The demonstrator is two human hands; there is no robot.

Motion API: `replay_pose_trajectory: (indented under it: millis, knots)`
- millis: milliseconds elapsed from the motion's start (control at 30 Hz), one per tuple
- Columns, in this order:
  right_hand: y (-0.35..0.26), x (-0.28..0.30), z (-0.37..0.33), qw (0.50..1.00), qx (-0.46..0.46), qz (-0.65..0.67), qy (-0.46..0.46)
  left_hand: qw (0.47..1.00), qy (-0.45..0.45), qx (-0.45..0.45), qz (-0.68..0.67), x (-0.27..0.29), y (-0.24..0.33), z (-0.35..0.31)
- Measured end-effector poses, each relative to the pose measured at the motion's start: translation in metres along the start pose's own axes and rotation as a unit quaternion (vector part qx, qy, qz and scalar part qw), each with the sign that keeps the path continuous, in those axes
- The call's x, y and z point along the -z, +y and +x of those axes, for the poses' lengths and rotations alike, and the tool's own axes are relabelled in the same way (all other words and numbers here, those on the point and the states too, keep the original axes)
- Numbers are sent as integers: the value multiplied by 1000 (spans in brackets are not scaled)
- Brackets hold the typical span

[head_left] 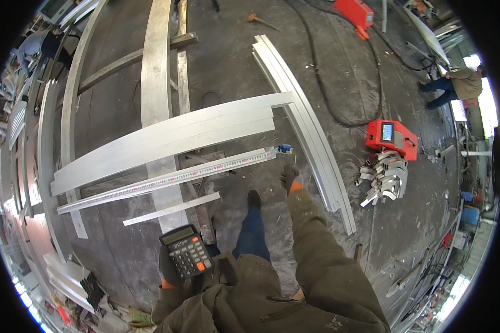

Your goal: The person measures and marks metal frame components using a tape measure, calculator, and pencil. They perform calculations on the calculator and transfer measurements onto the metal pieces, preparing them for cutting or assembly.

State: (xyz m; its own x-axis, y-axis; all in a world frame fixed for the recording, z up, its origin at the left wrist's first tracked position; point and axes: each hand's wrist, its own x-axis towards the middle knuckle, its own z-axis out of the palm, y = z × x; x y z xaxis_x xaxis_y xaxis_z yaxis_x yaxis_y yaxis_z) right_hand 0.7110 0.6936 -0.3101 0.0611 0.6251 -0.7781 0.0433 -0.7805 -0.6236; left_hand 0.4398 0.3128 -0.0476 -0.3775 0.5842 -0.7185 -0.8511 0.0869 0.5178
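Observation:
A dark calculator (187, 252) with orange and grey keys rests in my gloved left hand (168, 265), which is closed around its left side. My right hand (288, 177), in a dark glove with an orange cuff, reaches forward with its fingers apart and nothing visible in them. Just beyond those fingers sits a blue tape measure (285, 149), at the right end of a long metal bar. Its pulled-out blade (166, 181) lies along that bar. Farther off, wide aluminium profiles (172, 133) lie parallel to it. A short flat strip (172, 208) lies nearer to me.
Long profiles (303, 125) run along the floor right of my right hand. Beyond them are a red machine (393, 139), curved metal pieces (386, 176) and a black cable (316, 66). A hammer (263, 21) lies ahead. One person (455, 86) stands far right; another (39, 45) bends far left.

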Motion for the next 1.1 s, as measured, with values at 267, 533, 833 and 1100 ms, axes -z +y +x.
replay_pose_trajectory:
  millis: [267, 533, 833, 1100]
  knots:
    - [2, -69, 60, 896, -151, 405, -100, 990, 139, -7, 16, -52, -51, -29]
    - [29, -69, 91, 880, -127, 455, -50, 984, 176, -24, -13, -69, -72, -29]
    - [23, -63, 93, 882, -153, 434, -100, 984, 171, -41, -18, -78, -76, -32]
    - [35, 28, 58, 976, -133, 141, -94, 986, 155, -61, -29, -73, -81, -33]
